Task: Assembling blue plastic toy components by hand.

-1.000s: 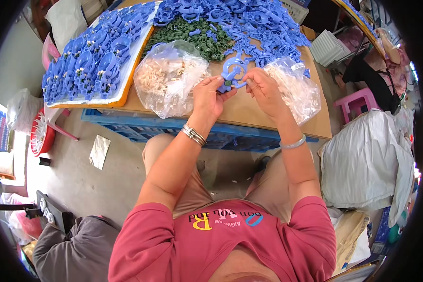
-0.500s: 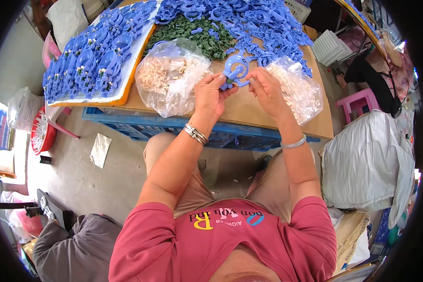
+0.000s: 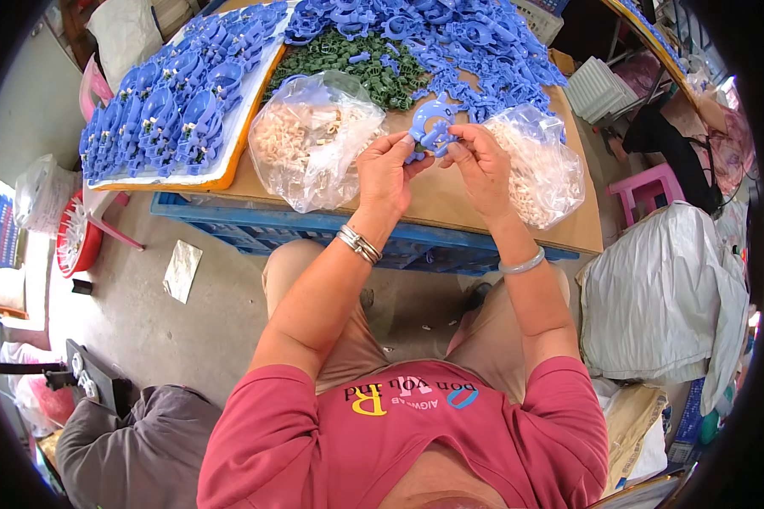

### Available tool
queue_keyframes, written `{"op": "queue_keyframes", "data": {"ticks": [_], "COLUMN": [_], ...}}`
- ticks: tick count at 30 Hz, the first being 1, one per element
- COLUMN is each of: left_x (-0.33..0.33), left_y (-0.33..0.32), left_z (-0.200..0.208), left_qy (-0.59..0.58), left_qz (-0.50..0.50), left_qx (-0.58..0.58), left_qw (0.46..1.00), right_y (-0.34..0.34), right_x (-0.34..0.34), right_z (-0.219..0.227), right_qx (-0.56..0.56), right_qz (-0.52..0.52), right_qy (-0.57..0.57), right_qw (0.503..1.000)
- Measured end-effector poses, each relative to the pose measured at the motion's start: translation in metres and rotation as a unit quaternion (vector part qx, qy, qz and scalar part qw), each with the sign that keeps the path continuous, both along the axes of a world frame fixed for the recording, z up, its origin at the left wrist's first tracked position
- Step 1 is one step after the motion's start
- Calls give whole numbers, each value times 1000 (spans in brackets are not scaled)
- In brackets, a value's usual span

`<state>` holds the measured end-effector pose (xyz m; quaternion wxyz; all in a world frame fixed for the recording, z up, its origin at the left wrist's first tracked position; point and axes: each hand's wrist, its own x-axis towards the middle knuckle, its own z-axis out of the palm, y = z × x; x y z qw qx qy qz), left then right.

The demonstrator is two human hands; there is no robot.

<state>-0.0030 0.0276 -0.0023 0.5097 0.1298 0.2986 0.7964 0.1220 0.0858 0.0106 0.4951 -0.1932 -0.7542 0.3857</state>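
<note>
Over the table's near edge, my left hand [image 3: 385,174] pinches a blue ring-shaped plastic toy part [image 3: 432,120] between thumb and fingers. My right hand [image 3: 484,168] closes on the right side of that same part; whether a smaller piece sits under its fingertips is hidden. A clear plastic bag [image 3: 314,140] of small cream-coloured pieces lies left of my hands. Another such bag [image 3: 542,170] lies to their right. Beyond them are a heap of dark green small parts [image 3: 356,69] and a large pile of blue plastic parts [image 3: 484,55].
At the left, an orange-edged white tray [image 3: 239,140] bears rows of blue assembled pieces. Blue crates [image 3: 229,227] stand beneath the cardboard tabletop [image 3: 581,216]. A pink stool [image 3: 647,187] and a white sack [image 3: 654,293] are to the right. Another person's grey sleeve [image 3: 136,441] shows at lower left.
My right hand has moved left and closed on the blue part. The part has turned slightly between my hands, while my left hand keeps its grip.
</note>
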Motion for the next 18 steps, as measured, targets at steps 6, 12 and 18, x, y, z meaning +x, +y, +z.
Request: {"op": "queue_keyframes", "data": {"ticks": [6, 12, 18], "left_x": [-2, -4, -3], "left_y": [-1, -2, -5], "left_z": [0, 0, 1], "left_qy": [-6, 61, 57], "left_qz": [4, 13, -9], "left_qx": [7, 21, 36], "left_qw": [1000, 998, 998], "right_y": [-6, 4, 5], "right_x": [-7, 4, 8], "right_z": [3, 5, 7], "right_qx": [-57, -137, -132], "right_qz": [10, 54, 91], "right_qy": [37, 1, 17], "right_qw": [998, 989, 987]}}
